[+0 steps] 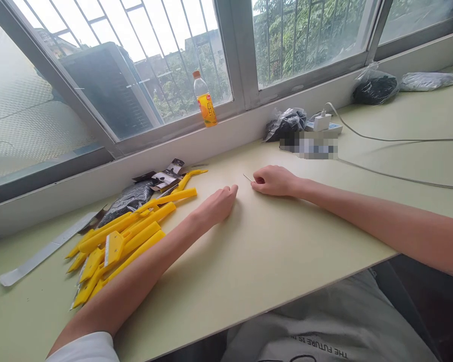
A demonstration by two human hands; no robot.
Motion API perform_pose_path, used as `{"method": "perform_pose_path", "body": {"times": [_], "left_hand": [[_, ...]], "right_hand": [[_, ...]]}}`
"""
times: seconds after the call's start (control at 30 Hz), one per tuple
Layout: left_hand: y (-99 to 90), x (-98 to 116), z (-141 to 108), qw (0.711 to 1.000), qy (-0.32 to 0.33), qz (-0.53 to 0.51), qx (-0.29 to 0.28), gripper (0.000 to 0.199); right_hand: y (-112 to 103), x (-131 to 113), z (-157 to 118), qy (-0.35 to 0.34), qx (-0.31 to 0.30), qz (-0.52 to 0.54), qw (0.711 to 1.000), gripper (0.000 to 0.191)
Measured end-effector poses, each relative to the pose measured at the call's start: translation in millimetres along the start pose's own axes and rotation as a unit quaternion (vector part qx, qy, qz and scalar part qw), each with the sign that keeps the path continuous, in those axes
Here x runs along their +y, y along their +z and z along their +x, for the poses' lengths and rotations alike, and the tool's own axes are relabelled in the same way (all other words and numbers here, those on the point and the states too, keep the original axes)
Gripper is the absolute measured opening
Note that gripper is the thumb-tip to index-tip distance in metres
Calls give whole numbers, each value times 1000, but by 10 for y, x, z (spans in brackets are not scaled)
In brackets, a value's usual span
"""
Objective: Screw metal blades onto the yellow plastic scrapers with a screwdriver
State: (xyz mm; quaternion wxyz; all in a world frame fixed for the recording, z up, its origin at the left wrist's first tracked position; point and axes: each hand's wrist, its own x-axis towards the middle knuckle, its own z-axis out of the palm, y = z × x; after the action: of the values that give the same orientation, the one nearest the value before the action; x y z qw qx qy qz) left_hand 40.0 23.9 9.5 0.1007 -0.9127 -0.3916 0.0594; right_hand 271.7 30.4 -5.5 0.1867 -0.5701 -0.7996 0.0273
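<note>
My left hand (222, 202) rests near the middle of the pale green table with its fingers curled; whatever it may hold is hidden. To its right, my right hand (274, 181) is closed around a thin metal rod (248, 177), whose tip sticks out toward the left. The two hands are apart. Beside my left forearm lies a pile of yellow-handled scrapers (113, 246), several of them with flat heads toward the lower left.
Behind the pile lie a black plastic bag (130, 197), black packaging (168, 176) and a white strip (49, 251). An orange-capped bottle (206, 103) stands on the sill. Bagged black items (375, 89), a charger (322, 121) and cables are at right.
</note>
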Motion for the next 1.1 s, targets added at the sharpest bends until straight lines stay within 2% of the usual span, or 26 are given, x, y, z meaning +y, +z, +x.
{"method": "perform_pose_path", "body": {"times": [0.3,0.8,1.1], "left_hand": [[-107,-1,0,999,-4,-35,3,17],[-21,-76,2,996,-6,-83,33,18],[43,-172,20,984,4,-163,79,16]], "right_hand": [[-15,-14,-7,4,-4,-1,1000,29],[-27,-27,-14,5,-12,-5,1000,27],[-24,-19,-9,6,-13,-3,1000,28]]}}
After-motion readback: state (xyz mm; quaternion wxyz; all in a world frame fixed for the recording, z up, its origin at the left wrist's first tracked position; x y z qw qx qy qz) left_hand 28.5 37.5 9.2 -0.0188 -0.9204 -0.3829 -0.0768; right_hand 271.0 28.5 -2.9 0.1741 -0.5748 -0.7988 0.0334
